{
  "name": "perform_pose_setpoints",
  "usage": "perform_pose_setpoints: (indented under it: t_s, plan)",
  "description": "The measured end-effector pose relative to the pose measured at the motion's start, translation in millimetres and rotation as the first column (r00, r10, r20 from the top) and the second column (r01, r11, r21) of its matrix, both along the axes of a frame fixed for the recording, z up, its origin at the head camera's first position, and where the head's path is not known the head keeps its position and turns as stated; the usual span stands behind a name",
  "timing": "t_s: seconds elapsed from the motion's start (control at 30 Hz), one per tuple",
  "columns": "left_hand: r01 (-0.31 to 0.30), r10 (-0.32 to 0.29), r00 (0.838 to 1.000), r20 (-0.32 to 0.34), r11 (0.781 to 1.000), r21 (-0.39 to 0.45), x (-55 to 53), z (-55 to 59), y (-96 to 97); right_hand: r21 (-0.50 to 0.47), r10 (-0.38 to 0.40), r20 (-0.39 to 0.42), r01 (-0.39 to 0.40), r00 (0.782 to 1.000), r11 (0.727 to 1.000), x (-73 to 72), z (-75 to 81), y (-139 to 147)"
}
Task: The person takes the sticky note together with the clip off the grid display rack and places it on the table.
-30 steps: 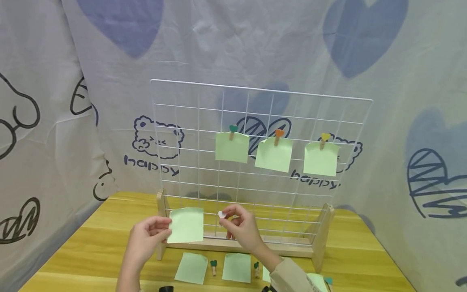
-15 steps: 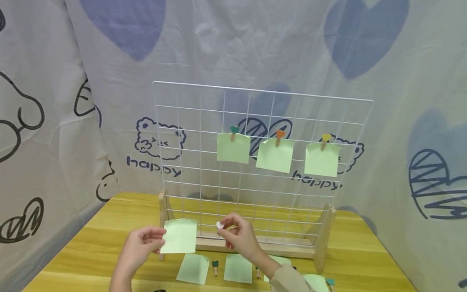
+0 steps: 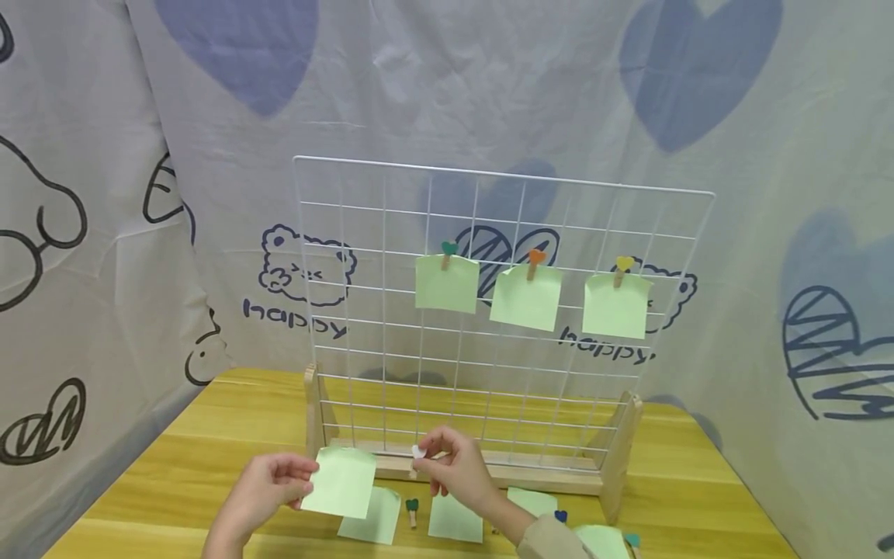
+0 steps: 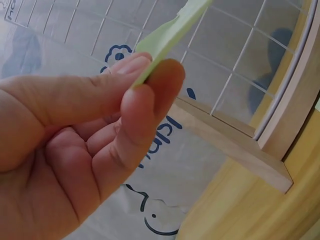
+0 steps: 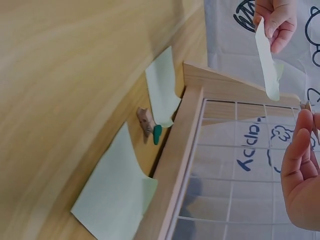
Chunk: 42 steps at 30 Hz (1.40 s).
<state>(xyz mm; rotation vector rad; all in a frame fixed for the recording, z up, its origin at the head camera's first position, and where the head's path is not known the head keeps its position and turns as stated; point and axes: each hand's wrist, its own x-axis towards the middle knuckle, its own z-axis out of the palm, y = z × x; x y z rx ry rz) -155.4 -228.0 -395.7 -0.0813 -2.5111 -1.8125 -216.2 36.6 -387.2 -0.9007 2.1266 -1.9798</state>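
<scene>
My left hand (image 3: 260, 491) pinches a pale green sticky note (image 3: 341, 483) by its left edge, in front of the wire grid's left foot. In the left wrist view the note (image 4: 172, 35) is seen nearly edge-on, between thumb and fingertips. My right hand (image 3: 455, 470) pinches a small wooden clothespin with a white heart (image 3: 418, 451), held upright to the right of the note and apart from it. The white wire grid (image 3: 503, 183) stands behind both hands. Three green notes hang on it under clothespins with a green heart (image 3: 449, 248), an orange heart (image 3: 536, 255) and a yellow heart (image 3: 625, 264).
On the wooden table (image 3: 174, 458) lie several more green notes, among them one under my right wrist (image 3: 455, 522). Between them lie clothespins, one with a green top (image 3: 412, 506) and one with a blue top (image 3: 561, 515). A printed cloth (image 3: 209, 155) hangs behind the grid.
Both hands have moved down towards the table, the left also to the left, with the note and the clothespin still held. The note now tilts and overlaps a note lying below.
</scene>
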Motion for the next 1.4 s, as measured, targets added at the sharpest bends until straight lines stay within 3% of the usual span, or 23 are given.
perform_pose_setpoints:
  t_s: [0.13,0.4,0.7,1.03,1.27,1.4]
  plan:
    - [0.014,-0.014,1.0,0.007,1.0,-0.003,1.6,-7.0,-3.5,0.018,0.004,-0.004,-0.004,1.0,1.0,3.4,-2.1,-0.8]
    - [0.073,-0.074,0.996,0.057,0.997,0.017,3.5,-20.2,-10.2,0.04,0.061,0.025,-0.062,0.998,0.997,-7.0,-38.5,-4.4]
    - [0.141,-0.143,0.987,0.07,0.989,0.038,4.2,-31.7,-14.9,0.079,0.098,0.024,-0.1,0.995,0.992,-5.8,-55.1,-7.4]
    - [0.214,-0.222,0.964,0.148,0.975,0.066,6.4,-44.3,-20.9,0.143,0.118,0.042,-0.123,0.992,0.982,1.8,-72.7,-10.6]
    - [0.21,-0.235,0.948,0.216,0.969,0.13,8.8,-52.3,-21.1,0.188,0.145,0.074,-0.157,0.987,0.97,7.2,-83.3,-13.3]
    - [0.204,-0.225,0.946,0.232,0.973,0.112,10.7,-54.5,-22.1,0.223,0.144,0.091,-0.161,0.985,0.962,9.4,-85.9,-14.4]
